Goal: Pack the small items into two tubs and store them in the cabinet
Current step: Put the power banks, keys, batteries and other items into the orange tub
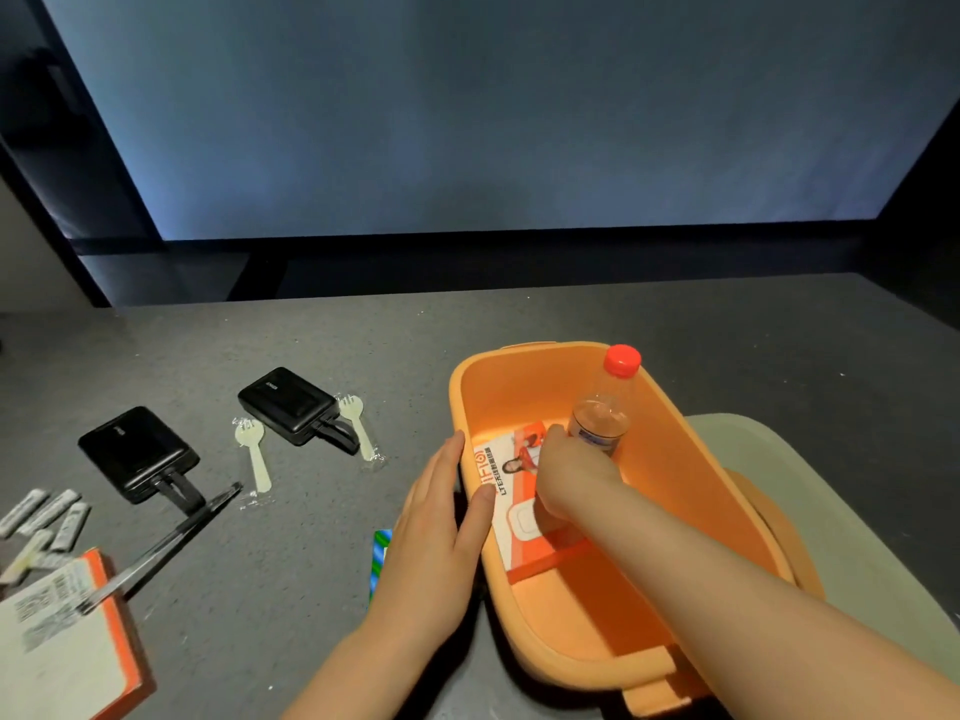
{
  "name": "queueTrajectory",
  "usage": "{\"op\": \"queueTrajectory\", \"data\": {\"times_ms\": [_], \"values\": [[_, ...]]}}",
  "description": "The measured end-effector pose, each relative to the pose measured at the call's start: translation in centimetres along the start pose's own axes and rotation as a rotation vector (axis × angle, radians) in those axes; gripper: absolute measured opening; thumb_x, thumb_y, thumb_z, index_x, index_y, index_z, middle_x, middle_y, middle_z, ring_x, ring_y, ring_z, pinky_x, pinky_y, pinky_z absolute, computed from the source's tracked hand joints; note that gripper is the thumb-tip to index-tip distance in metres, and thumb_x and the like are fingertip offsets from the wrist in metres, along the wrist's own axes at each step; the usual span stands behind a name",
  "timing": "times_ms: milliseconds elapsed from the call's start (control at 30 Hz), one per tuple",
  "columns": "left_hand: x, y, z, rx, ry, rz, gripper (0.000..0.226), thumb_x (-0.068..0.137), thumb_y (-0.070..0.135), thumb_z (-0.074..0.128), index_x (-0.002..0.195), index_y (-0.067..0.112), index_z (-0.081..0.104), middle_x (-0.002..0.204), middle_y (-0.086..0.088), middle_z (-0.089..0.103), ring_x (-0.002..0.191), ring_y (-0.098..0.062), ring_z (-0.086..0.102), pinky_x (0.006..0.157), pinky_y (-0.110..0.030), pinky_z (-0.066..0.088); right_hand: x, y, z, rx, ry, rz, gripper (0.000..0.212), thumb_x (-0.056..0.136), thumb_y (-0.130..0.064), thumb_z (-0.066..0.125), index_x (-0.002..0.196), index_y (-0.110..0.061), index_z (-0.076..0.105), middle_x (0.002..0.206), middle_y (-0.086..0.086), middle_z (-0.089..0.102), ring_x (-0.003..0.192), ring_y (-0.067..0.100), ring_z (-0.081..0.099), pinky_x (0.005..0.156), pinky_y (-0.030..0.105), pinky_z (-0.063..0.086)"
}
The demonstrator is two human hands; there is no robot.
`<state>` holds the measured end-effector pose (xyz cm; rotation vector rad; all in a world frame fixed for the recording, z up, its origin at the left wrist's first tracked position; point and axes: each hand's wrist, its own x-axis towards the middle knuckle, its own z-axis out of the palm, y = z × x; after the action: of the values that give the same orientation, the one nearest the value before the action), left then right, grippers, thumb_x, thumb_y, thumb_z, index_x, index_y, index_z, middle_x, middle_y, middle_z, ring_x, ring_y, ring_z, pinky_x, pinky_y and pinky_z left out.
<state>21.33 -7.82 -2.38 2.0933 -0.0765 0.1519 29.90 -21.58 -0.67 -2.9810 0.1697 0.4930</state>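
Head view: right hand fingers grip bottle inside orange tub; left hand fingers straight.

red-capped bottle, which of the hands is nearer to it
Right. The right hand grips the red-capped bottle low down inside the orange tub; the left hand rests on the tub's outer left wall.

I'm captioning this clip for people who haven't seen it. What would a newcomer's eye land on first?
The bright orange tub at centre right stands out first, with the right hand inside it holding a red-capped bottle upright beside an orange-and-white box. The left hand lies flat against the tub's outer wall. On the grey table to the left lie two black power banks, still unpacked.
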Motion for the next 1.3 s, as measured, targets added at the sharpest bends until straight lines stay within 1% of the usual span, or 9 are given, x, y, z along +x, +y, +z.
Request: {"op": "queueTrajectory", "data": {"times_ms": [200, 300, 400, 467, 567, 700, 867, 1067, 1300], "values": [[-0.5, -3.3, -2.2, 0.084, 0.041, -0.075, 0.052, 0.096, 0.039, 0.043, 0.146, 0.032, 0.028, 0.151, 0.018, 0.026, 0.138, 0.002, 0.021, 0.114, -0.024, 0.017, -2.6, -0.3, -1.4, -0.158, 0.146, -0.126, 0.028, 0.093, -0.014, 0.047, 0.119, -0.014, 0.056, 0.123, 0.007, 0.061, 0.112, 0.029, 0.059, 0.080, 0.032, 0.047], [-1.6, -5.6, -4.2, 0.156, 0.102, -0.157, 0.050, 0.096, 0.028, 0.049, 0.143, 0.030, 0.033, 0.152, 0.012, 0.028, 0.139, -0.006, 0.026, 0.115, -0.030, 0.021, -4.9, -1.0, -2.4, 0.148, 0.386, -0.278, 0.027, 0.090, -0.028, 0.054, 0.116, -0.024, 0.059, 0.117, -0.002, 0.064, 0.105, 0.023, 0.061, 0.078, 0.034, 0.048], [-3.3, -6.9, -5.7, 0.204, 0.143, -0.232, 0.049, 0.095, 0.027, 0.051, 0.141, 0.030, 0.036, 0.153, 0.009, 0.027, 0.140, -0.011, 0.026, 0.115, -0.033, 0.022, -9.2, -3.1, -2.0, 0.562, 0.540, -0.556, 0.023, 0.087, -0.022, 0.057, 0.109, -0.026, 0.061, 0.105, -0.012, 0.064, 0.095, 0.008, 0.058, 0.078, 0.030, 0.046], [-4.6, -7.4, -6.6, 0.222, 0.174, -0.256, 0.049, 0.094, 0.026, 0.052, 0.141, 0.030, 0.036, 0.154, 0.008, 0.027, 0.141, -0.012, 0.025, 0.116, -0.034, 0.021, -11.7, -5.1, -0.3, 0.637, 0.524, -0.698, 0.025, 0.085, -0.023, 0.053, 0.108, -0.027, 0.060, 0.102, -0.015, 0.061, 0.095, 0.002, 0.054, 0.078, 0.022, 0.043], [-6.7, -8.3, -8.2, 0.302, 0.226, -0.297, 0.052, 0.093, 0.028, 0.053, 0.142, 0.029, 0.035, 0.154, 0.006, 0.026, 0.142, -0.014, 0.023, 0.116, -0.036, 0.020, -13.0, -7.6, 4.3, 0.461, 0.342, -0.837, 0.042, 0.084, -0.018, 0.051, 0.125, -0.026, 0.052, 0.122, -0.013, 0.054, 0.115, 0.006, 0.048, 0.094, 0.021, 0.038], [-9.2, -10.6, -12.3, 0.513, 0.369, -0.437, 0.061, 0.090, 0.036, 0.055, 0.145, 0.025, 0.030, 0.156, -0.001, 0.019, 0.144, -0.020, 0.015, 0.116, -0.036, 0.014, -10.8, -8.5, 8.8, 0.100, 0.222, -0.701, 0.067, 0.083, -0.023, 0.060, 0.144, -0.016, 0.035, 0.148, 0.009, 0.035, 0.139, 0.028, 0.030, 0.112, 0.036, 0.028], [-11.2, -13.8, -17.6, 0.623, 0.468, -0.703, 0.084, 0.080, 0.058, 0.056, 0.147, 0.019, 0.024, 0.155, -0.011, 0.015, 0.142, -0.030, 0.015, 0.115, -0.044, 0.017, -8.9, -9.6, 9.4, -0.186, 0.116, -0.491, 0.069, 0.092, -0.027, 0.044, 0.151, -0.023, 0.008, 0.159, 0.011, 0.007, 0.146, 0.034, 0.005, 0.115, 0.039, 0.016], [-10.6, -14.4, -18.0, 0.577, 0.442, -0.763, 0.113, 0.058, 0.081, 0.058, 0.146, 0.021, 0.019, 0.155, -0.010, 0.008, 0.137, -0.031, 0.023, 0.111, -0.042, 0.022, -7.8, -10.8, 9.3, -0.181, 0.107, -0.442, 0.066, 0.089, -0.041, 0.050, 0.146, -0.026, 0.020, 0.138, 0.006, 0.039, 0.132, 0.027, 0.036, 0.103, 0.034, 0.033], [-9.3, -13.9, -16.8, 0.539, 0.352, -0.704, 0.104, 0.060, 0.060, 0.066, 0.145, 0.027, 0.017, 0.153, -0.005, 0.013, 0.132, -0.028, 0.025, 0.106, -0.040, 0.027, -8.9, -12.3, 8.9, -0.032, 0.053, -0.490, 0.071, 0.082, -0.061, 0.056, 0.140, -0.031, 0.028, 0.125, 0.001, 0.045, 0.121, 0.021, 0.043, 0.094, 0.032, 0.038]]}}
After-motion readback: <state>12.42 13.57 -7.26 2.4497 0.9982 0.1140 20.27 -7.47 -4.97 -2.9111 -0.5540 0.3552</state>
